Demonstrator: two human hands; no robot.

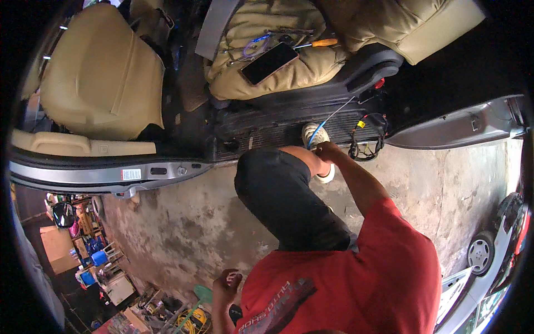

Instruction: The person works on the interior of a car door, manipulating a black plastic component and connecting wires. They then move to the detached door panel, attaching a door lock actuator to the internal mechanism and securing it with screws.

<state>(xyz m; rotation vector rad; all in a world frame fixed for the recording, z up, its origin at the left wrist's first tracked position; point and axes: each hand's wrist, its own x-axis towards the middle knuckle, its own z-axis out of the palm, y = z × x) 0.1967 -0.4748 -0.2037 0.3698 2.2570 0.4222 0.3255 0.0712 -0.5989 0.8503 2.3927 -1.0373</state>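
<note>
My right hand (327, 151) is closed round the blue handle of a long, thin screwdriver (318, 132). Its metal shaft slants up and right over the ribbed black door sill of a vehicle. Below the sill's right part hangs a looped black wiring harness (382, 142) with a yellow tag, just right of my right hand. My left hand (227, 284) is low at my left side, away from the vehicle. Its fingers are curled; a pale spot shows at them, too small to name. My shoe (315, 133) rests on the sill under the screwdriver.
On the tan seat (306, 78) lie a phone (269, 63), an orange-handled screwdriver (325, 42) and a coiled blue-purple cable (256, 47). An open door (161, 170) reaches out at left. Boxes and tools crowd the lower left; another car (470, 289) stands at lower right.
</note>
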